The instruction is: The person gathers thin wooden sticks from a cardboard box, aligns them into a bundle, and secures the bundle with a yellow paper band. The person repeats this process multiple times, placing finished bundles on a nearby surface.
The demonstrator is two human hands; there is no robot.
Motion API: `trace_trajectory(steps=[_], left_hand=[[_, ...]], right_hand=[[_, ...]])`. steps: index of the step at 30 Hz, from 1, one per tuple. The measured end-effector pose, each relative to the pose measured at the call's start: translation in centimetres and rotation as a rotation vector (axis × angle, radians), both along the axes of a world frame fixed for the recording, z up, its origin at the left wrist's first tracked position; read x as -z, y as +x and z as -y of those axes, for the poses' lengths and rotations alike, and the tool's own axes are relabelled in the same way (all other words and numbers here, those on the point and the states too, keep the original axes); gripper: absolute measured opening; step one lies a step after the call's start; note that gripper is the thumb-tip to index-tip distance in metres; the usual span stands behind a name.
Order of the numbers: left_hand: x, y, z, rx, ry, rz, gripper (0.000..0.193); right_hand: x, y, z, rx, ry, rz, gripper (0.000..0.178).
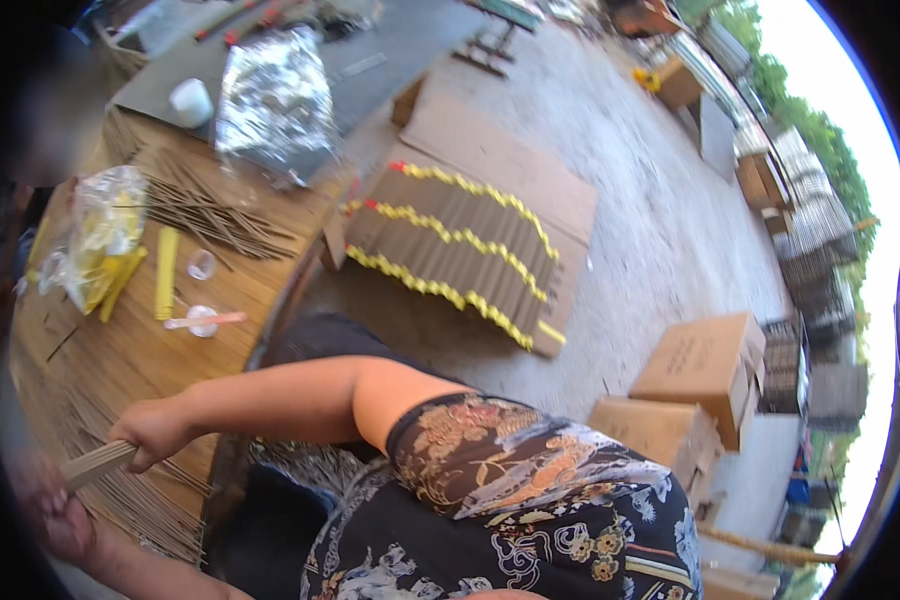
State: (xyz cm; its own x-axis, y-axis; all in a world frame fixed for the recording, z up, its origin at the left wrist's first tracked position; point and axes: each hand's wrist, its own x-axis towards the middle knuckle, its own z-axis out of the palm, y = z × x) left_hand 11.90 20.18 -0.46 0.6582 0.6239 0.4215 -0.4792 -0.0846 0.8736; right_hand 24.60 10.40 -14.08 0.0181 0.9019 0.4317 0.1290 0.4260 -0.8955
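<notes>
My right hand (153,432) is closed around one end of a bundle of thin light-brown sticks (102,463), over the wooden table (225,345). At the bundle's other end is my left hand (62,515), its fingers bent against it; this hand is blurred near the dark picture rim. Loose brown sticks (160,510) lie spread on the table beneath and beside both hands. Farther up the table is another heap of brown sticks (220,215). Near it are a clear plastic bag with yellow strips (105,235), a yellow strip (167,275), two small clear round pieces (201,265) and an orange-and-white stick (220,319).
A silvery plastic packet (275,95) and a white cup (192,103) sit at the table's far end. Right of the table, brown rolls with wavy yellow bands (455,245) rest on flattened cardboard (570,205). Cardboard boxes (695,365) stand on the concrete floor (660,230).
</notes>
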Motion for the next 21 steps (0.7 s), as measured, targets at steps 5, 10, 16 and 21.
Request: trace_trajectory(steps=[5,10,16,21], left_hand=[[-2.2,3.4,3.9,0.022,-0.076,0.008,0.015],[-1.7,4.7,5.9,-0.43,0.09,0.061,0.015],[-3.2,0.3,3.6,0.235,-0.084,0.066,0.028],[-1.4,1.5,1.2,-0.194,-0.077,0.088,0.028]], right_hand=[[-1.5,0.5,1.3,0.074,0.052,-0.083,0.014],[-0.3,-0.5,0.8,0.366,0.116,0.07,0.011],[-2.6,-0.8,2.1,-0.098,0.055,-0.094,0.01],[-0.2,-1.0,-0.1,0.178,0.061,-0.033,0.011]])
